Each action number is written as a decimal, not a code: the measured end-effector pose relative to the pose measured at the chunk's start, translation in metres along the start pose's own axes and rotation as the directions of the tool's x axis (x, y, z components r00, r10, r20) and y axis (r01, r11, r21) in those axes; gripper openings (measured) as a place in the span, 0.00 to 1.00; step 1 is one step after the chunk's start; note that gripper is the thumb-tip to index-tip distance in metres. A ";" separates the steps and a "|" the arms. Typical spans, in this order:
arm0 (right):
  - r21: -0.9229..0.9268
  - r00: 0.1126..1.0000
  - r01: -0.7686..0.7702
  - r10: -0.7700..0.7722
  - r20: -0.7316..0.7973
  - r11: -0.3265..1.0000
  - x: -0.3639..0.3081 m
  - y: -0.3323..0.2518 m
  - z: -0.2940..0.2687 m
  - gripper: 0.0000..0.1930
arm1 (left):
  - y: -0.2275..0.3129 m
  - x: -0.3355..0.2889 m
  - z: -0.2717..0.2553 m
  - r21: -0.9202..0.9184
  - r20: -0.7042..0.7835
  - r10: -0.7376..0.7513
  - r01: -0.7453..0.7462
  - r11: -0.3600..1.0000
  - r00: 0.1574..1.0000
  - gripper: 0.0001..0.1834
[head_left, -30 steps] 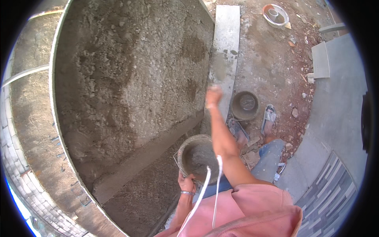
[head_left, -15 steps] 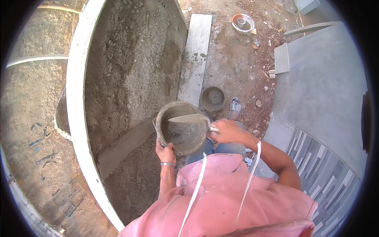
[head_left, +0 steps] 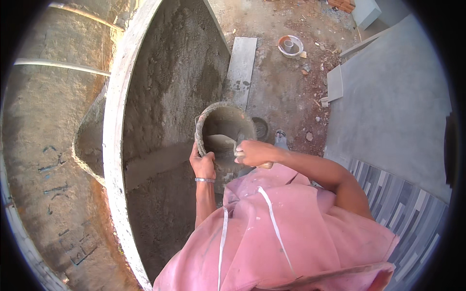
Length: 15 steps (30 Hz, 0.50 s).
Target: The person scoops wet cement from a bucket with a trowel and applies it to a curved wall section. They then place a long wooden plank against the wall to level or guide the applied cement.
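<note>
My left hand [head_left: 203, 166] grips the near left side of a round, mortar-crusted bucket [head_left: 221, 105], thumb at its rim. The bucket is held up in front of me, its mouth tilted toward me. In my right hand [head_left: 257, 153] is the handle of a trowel, fingers wrapped round it. Inside the bucket mouth, the trowel blade [head_left: 221, 139] reaches left from that hand. How much mortar lies below the blade is hard to see. Close on my left stands a rough wall [head_left: 167, 77] with damp grey mortar and a smoother band low down.
Behind the held bucket, a second dark bucket [head_left: 261, 128] shows partly on the ground. A pale board [head_left: 242, 60] lies along the wall's foot. Farther off sits a round basin [head_left: 291, 46]. Stones and rubble line a smooth grey wall [head_left: 388, 92] with striped tiles [head_left: 395, 206] on my right.
The trowel blade has gone from across the bucket's top down into its mouth. The bucket has tipped more toward me. My view has shifted, and the second bucket is now more covered.
</note>
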State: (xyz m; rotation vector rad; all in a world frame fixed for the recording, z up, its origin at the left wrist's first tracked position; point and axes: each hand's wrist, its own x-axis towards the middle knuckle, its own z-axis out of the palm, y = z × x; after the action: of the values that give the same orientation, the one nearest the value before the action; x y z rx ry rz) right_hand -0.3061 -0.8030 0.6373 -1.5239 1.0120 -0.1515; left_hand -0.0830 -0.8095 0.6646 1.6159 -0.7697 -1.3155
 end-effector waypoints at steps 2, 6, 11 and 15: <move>0.350 0.939 -0.311 0.229 0.257 0.883 0.001 -0.005 -0.042 0.13 | 0.001 -0.002 0.012 0.006 -0.011 0.031 -0.031 1.000 0.999 0.43; 0.126 0.934 -0.338 0.315 0.170 0.933 -0.023 0.000 -0.089 0.16 | 0.002 -0.013 0.031 0.028 -0.047 0.034 -0.033 0.999 0.998 0.45; -0.084 0.972 -0.204 0.192 -0.136 0.975 -0.072 0.026 -0.128 0.17 | 0.013 -0.039 0.064 0.172 0.013 0.067 -0.068 0.983 0.998 0.44; 0.360 0.905 -0.415 0.340 0.254 0.836 -0.071 0.075 -0.143 0.16 | 0.024 -0.063 0.106 0.340 0.181 0.259 -0.308 0.889 0.949 0.43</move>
State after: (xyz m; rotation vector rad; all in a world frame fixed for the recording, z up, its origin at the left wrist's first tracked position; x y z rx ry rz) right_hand -0.4750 -0.8537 0.6404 -0.9162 1.0416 0.0573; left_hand -0.1993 -0.7910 0.7085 1.6288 -1.3453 -1.1172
